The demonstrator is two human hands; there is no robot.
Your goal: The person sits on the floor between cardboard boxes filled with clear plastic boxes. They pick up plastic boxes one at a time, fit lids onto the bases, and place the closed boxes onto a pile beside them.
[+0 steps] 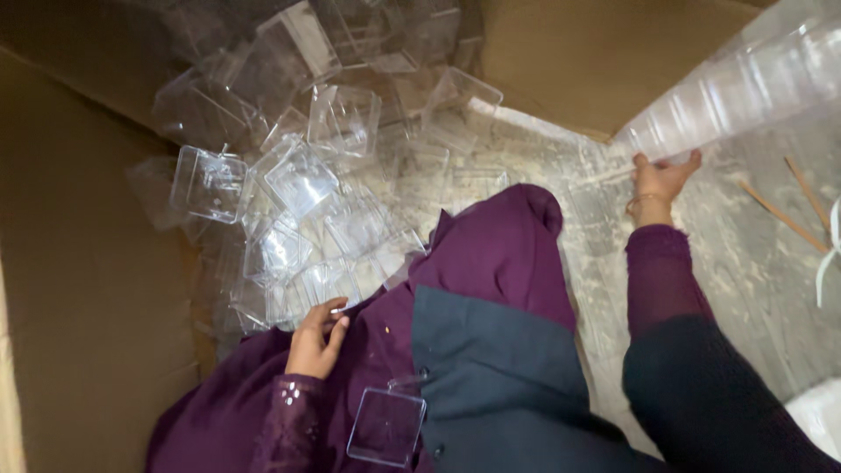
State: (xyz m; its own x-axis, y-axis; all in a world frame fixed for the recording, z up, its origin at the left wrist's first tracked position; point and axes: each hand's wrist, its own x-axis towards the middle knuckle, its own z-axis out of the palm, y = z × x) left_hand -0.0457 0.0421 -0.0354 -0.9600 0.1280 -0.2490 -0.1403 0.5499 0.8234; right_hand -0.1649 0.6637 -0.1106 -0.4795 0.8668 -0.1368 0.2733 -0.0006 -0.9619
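My left hand (315, 340) reaches into a pile of clear plastic square containers (298, 180) in a cardboard box, its fingers closed on the edge of one clear container (328, 282). One more clear square piece (385, 427) lies on my purple lap. My right hand (661, 180) is stretched out to the right, fingers curled on the end of a long nested stack of clear containers (745, 83) that runs up to the right corner.
Brown cardboard box walls (79, 289) rise at the left and behind. The floor (753, 280) is pale and speckled. Two thin wooden sticks (780, 215) lie at the right, beside a white strip (828, 254).
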